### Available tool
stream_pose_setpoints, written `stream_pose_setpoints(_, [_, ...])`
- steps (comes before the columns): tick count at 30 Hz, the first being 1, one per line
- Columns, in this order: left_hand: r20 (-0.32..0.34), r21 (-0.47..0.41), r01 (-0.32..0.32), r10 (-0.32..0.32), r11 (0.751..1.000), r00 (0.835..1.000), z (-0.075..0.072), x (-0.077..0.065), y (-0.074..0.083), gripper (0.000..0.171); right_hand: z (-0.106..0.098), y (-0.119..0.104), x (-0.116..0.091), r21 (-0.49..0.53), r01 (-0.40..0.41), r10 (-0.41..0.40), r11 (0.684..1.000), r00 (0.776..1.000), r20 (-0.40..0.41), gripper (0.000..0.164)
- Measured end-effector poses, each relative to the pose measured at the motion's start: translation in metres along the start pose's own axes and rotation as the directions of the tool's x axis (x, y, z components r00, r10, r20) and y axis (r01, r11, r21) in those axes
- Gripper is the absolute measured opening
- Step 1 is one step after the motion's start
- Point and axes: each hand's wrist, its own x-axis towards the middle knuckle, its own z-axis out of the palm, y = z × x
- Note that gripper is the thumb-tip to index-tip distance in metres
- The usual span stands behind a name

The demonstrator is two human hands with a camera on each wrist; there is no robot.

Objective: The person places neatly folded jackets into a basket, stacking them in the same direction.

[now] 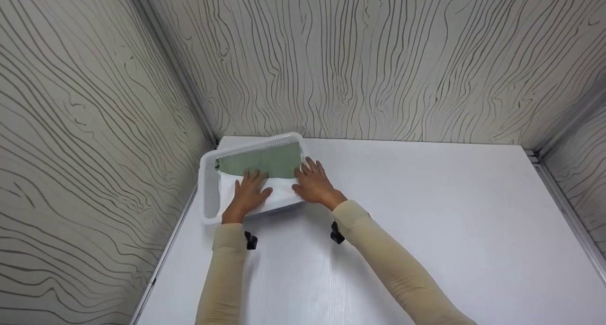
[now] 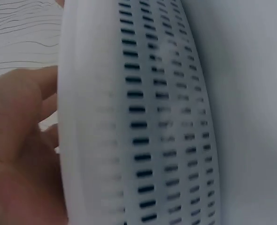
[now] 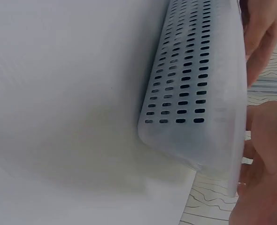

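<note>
A white plastic basket (image 1: 208, 185) with slotted walls stands at the far left of the table. Inside it lie a green cloth (image 1: 265, 160) toward the back and a white cloth (image 1: 281, 190) toward the front. With fingers spread, my left hand (image 1: 250, 194) rests on the white cloth, its fingertips near the green one's edge. My right hand (image 1: 315, 184) lies at the basket's right end, fingers extended over the cloths and rim. Both wrist views show mostly the slotted front wall (image 2: 143, 140), which hides the fingertips.
The white table (image 1: 426, 230) stretches to the right and toward me. Wood-patterned panels (image 1: 355, 64) rise behind it and on both sides. A small black device (image 1: 337, 233) is strapped to each wrist.
</note>
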Motion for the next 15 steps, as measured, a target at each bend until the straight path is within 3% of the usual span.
stream_pose_setpoints(2, [0.064, 0.008, 0.029, -0.029, 1.000, 0.998, 0.0026, -0.0001, 0.0015, 0.058, 0.0034, 0.0007, 0.0004, -0.033, 0.003, -0.002, 0.999, 1.000, 0.002, 0.061])
stream_pose_setpoints(6, [0.111, 0.019, 0.050, -0.052, 0.999, 0.993, 0.0050, 0.0005, 0.0004, 0.060, 0.0054, 0.0018, -0.0020, -0.064, -0.005, 0.004, 0.998, 1.000, -0.018, 0.060])
stream_pose_setpoints(15, [0.116, 0.003, 0.057, -0.057, 0.998, 0.992, 0.0050, 0.0020, 0.0004, 0.060, 0.0020, 0.0089, -0.0062, -0.045, 0.010, -0.011, 0.999, 0.999, -0.036, 0.062])
